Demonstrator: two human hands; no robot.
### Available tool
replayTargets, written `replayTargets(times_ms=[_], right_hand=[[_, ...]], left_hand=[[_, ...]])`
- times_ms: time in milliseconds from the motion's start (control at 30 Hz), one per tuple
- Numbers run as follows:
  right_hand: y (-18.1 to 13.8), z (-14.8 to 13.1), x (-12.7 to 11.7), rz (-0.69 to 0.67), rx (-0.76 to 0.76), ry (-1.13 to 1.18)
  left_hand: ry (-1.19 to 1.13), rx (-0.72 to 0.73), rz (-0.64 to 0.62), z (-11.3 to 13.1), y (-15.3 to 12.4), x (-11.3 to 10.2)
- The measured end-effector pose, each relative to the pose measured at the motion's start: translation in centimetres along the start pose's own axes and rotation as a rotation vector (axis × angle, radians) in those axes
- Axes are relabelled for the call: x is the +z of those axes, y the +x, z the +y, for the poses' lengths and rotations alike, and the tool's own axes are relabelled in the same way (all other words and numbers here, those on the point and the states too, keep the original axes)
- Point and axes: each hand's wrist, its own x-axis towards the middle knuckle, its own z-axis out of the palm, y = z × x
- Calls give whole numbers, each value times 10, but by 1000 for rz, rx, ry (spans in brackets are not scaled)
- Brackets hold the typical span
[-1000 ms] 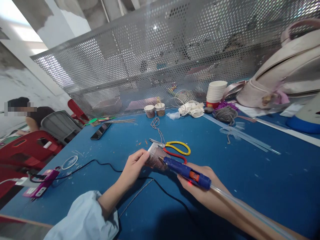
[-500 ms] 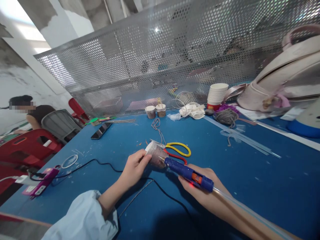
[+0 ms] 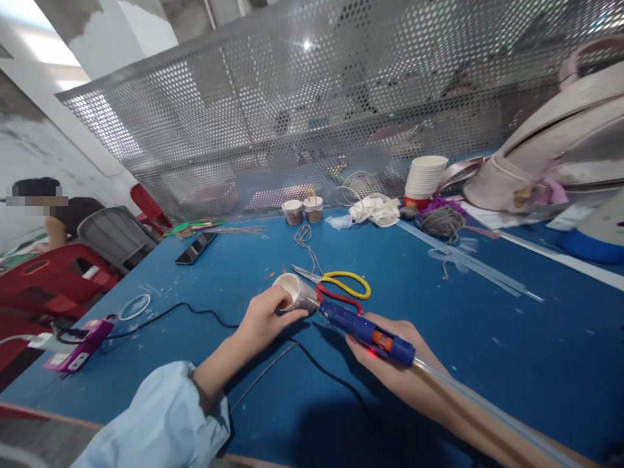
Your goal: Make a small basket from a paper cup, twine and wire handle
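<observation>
My left hand [image 3: 267, 317] grips a small paper cup [image 3: 303, 296] wrapped in grey yarn. The cup is tilted, its pale open mouth turned up and to the left, with some fingers at the rim and the thumb along its side. A blue glue gun [image 3: 358, 327] is held in my right hand [image 3: 390, 357], a clear glue stick trailing from its back and a red light glowing below. Its nozzle reaches the cup's right side; whether it touches I cannot tell. Just behind the cup lie scissors [image 3: 347, 284] with one yellow and one red handle, blades spread.
Grey yarn [image 3: 303, 237] runs from the scissors toward two small cups [image 3: 293, 212]. A black cable [image 3: 205, 311] crosses the table from a purple power strip [image 3: 80, 348]. Glue sticks [image 3: 480, 270], stacked paper cups [image 3: 426, 179] and a bag [image 3: 541, 143] are at right. A person sits far left.
My left hand has turned the cup, so its open mouth now shows where its side faced me before. The glue gun stays at the cup's right side, nearly unmoved.
</observation>
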Motion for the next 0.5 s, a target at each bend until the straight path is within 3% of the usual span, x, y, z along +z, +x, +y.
replayTargets(times_ms=[300, 500], right_hand=[[-1, 9, 3, 29, -36, 16], [0, 7, 2, 21, -16, -4]], left_hand=[[50, 97, -65, -3, 1, -4], [126, 225, -105, -5, 7, -22]])
